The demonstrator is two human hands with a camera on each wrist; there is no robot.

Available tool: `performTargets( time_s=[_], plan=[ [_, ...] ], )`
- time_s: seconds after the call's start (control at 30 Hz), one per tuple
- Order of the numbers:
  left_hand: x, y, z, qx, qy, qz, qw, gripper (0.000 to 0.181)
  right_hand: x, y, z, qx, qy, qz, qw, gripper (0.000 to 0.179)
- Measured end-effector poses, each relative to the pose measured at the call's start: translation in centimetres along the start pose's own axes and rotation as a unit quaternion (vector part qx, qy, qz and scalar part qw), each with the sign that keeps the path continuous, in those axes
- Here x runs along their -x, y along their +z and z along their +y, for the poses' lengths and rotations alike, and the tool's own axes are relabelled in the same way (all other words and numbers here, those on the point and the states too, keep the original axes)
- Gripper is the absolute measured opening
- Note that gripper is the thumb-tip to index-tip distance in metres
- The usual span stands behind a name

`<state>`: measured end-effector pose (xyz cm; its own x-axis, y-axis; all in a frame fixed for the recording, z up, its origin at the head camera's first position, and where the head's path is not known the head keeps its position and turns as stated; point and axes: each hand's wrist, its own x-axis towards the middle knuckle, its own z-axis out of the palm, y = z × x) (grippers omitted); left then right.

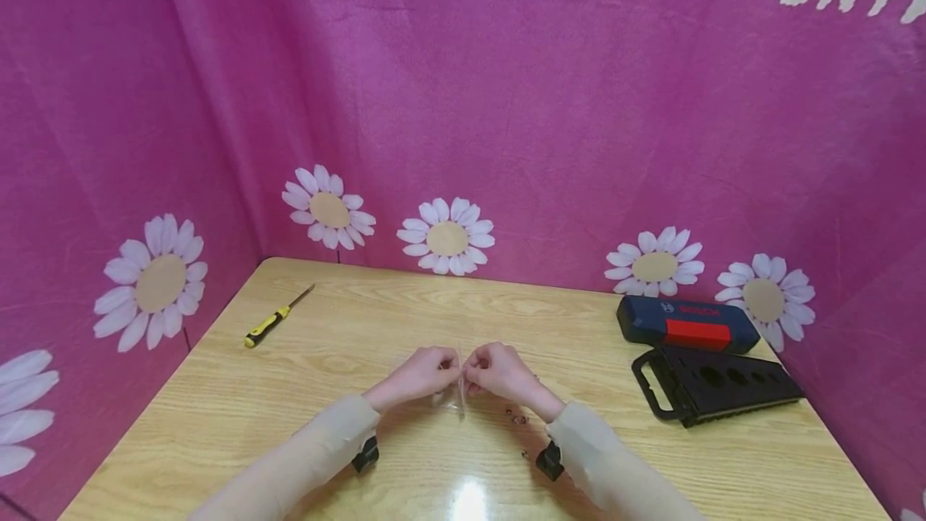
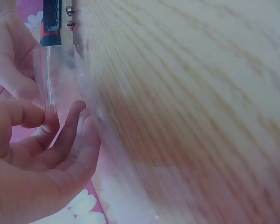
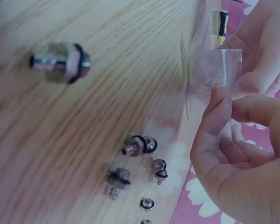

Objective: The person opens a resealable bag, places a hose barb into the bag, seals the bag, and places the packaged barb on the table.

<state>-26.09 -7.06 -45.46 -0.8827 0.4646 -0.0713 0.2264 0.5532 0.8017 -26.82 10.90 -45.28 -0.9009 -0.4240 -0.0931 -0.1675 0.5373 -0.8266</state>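
Observation:
A small clear plastic zip bag [image 2: 63, 77] stands up between the two hands over the middle of the table. My left hand [image 1: 434, 371] pinches one side of its top edge between thumb and index finger, the other fingers loosely bent. Opposite it, my right hand [image 1: 499, 370] pinches the other side in the same way. Several small metal fittings [image 3: 119, 178] with black rings lie loose on the wood beside and below the right hand. One fitting [image 3: 63, 63] shows large and blurred in the right wrist view.
A yellow and black screwdriver [image 1: 269, 326] lies at the back left of the wooden table [image 1: 347, 312]. At the right are a blue and red Bosch case [image 1: 687, 322] and a black holder [image 1: 723, 384] with round holes and a handle. Pink flowered cloth [image 1: 506, 103] hangs behind.

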Motion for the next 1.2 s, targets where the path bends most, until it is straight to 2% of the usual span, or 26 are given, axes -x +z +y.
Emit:
performTargets(
  time_s=[0.13, 0.37, 0.57, 0.8, 1.2],
  plan=[
    [0.1, -0.1, -0.1, 0.012, -0.003, -0.008, 0.9999, 0.019, 0.1, -0.2, 0.0, 0.005, 0.005, 0.008, 0.9999, 0.013],
    [0.4, -0.5, -0.3, -0.019, -0.001, 0.006, 0.9998, 0.019, 0.3, -0.9, 0.0, 0.026, 0.023, 0.034, 0.9988, 0.013],
    [0.7, -1.1, -0.3, -0.031, -0.017, 0.02, 0.9992, 0.023, 0.5, -1.3, 0.1, 0.026, 0.022, 0.043, 0.9985, 0.012],
    [1.1, -1.9, -0.5, -0.02, -0.036, 0.016, 0.999, 0.025, 0.6, -1.6, 0.1, 0.028, 0.023, 0.054, 0.9979, 0.009],
    [1.5, -2.7, -1.0, -0.05, -0.003, 0.03, 0.9983, 0.019, 0.6, -1.8, 0.3, 0.012, 0.029, 0.054, 0.9981, 0.01]
  ],
)
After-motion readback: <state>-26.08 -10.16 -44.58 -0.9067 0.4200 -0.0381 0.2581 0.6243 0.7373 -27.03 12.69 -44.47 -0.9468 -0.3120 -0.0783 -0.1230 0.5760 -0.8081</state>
